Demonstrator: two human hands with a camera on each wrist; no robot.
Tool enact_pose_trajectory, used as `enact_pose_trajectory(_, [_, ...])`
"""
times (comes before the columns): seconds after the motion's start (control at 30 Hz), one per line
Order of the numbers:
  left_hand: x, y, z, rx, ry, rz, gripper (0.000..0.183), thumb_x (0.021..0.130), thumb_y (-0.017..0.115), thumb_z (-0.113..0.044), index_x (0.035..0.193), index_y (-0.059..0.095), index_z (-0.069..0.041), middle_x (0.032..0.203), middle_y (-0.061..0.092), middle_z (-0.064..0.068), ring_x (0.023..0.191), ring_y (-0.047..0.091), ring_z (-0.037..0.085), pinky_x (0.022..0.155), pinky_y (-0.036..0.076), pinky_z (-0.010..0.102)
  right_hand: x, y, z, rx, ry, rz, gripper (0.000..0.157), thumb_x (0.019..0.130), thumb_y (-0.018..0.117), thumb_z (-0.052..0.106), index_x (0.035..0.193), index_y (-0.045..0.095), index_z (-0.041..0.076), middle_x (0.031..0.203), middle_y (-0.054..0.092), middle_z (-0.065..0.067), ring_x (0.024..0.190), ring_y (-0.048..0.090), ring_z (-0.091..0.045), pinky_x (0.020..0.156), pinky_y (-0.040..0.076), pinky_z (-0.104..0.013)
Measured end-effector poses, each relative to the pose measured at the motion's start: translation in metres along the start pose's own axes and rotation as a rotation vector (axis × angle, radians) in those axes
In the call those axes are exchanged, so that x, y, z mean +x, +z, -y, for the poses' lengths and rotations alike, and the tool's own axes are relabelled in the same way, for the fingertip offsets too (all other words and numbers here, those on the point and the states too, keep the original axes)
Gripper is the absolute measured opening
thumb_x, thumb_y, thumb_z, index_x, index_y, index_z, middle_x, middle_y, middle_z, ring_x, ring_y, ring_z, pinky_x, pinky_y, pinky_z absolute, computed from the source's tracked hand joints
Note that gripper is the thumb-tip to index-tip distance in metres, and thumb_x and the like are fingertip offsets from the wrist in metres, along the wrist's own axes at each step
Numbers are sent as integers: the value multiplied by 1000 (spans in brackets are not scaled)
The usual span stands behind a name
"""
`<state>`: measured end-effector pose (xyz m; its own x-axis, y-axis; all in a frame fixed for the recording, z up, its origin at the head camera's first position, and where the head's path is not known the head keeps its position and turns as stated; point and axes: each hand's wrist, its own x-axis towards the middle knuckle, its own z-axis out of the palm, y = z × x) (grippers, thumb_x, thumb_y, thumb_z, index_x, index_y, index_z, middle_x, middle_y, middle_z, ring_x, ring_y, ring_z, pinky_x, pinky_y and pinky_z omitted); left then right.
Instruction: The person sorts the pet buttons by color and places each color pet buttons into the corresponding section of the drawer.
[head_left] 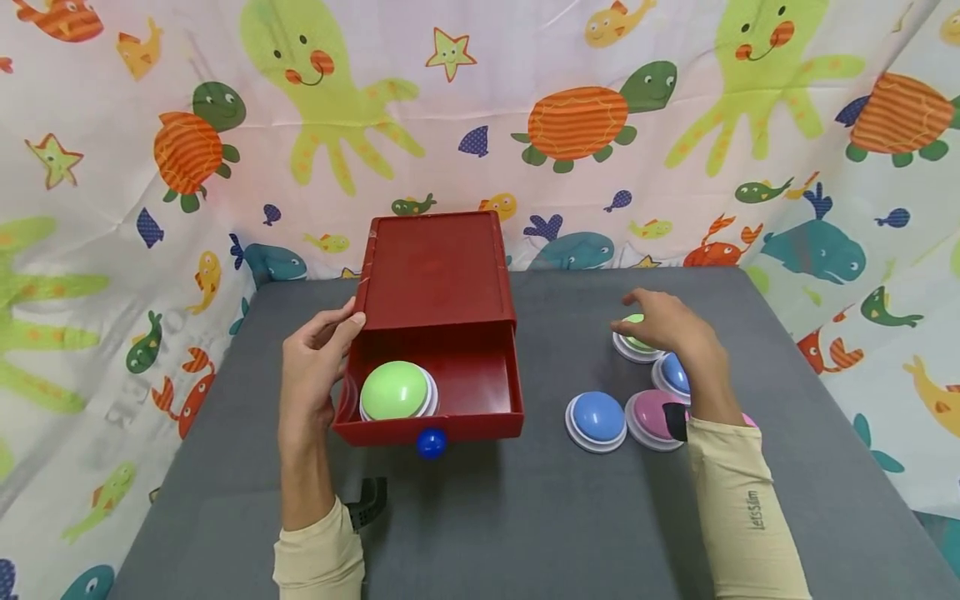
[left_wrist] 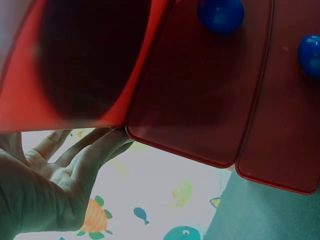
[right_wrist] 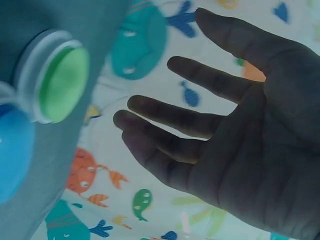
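Observation:
A red drawer cabinet point(head_left: 437, 271) stands left of the middle with its top drawer point(head_left: 480, 375) pulled out. Inside the drawer, at its left front, sits a green dome button point(head_left: 393, 390) on a white base. My left hand point(head_left: 313, 367) rests against the cabinet's upper left side, thumb at the top edge and fingers fairly straight. On the right, my right hand point(head_left: 671, 325) hovers over another green dome button point(head_left: 636, 332), partly covering it in the head view. Its fingers point(right_wrist: 185, 75) are spread with nothing between them; in the right wrist view that button stands apart from them.
Near the right hand on the grey table point(head_left: 525, 533) lie two blue dome buttons, one in front point(head_left: 598, 417) and one behind point(head_left: 672, 373), and a pink one point(head_left: 654, 417). The drawer has a blue knob point(head_left: 431, 443). A printed cloth point(head_left: 480, 108) hangs behind.

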<state>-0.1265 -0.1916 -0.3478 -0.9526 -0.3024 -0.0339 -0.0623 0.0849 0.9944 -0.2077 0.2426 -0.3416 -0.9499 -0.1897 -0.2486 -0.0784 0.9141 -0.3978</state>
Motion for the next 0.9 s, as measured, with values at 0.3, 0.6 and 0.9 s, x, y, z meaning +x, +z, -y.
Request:
enact_pose_trajectory(0.3, [5, -6, -4, 101, -47, 54, 57, 94, 73, -52, 138, 69, -18, 132, 71, 9, 109, 70, 14, 96, 61, 39, 27, 12, -21, -100, 96, 111, 66, 98, 66, 31, 153, 43, 1, 153, 42, -37, 142, 37, -57, 110, 37, -79])
enact_pose_trajectory(0.6, [4, -8, -5, 135, -46, 66, 56, 96, 72, -48, 136, 69, -10, 132, 67, 16, 115, 63, 22, 103, 59, 46, 36, 17, -32, -108, 134, 165, 69, 98, 69, 26, 156, 39, 4, 156, 35, -38, 142, 36, -58, 108, 37, -81])
enact_pose_trajectory(0.9, [8, -5, -11, 181, -24, 52, 52, 96, 72, -46, 130, 71, -7, 127, 69, 15, 107, 65, 20, 83, 63, 23, 44, 23, -42, -75, 175, 204, 75, 93, 74, 23, 157, 39, 10, 155, 34, -34, 134, 39, -56, 102, 43, -81])
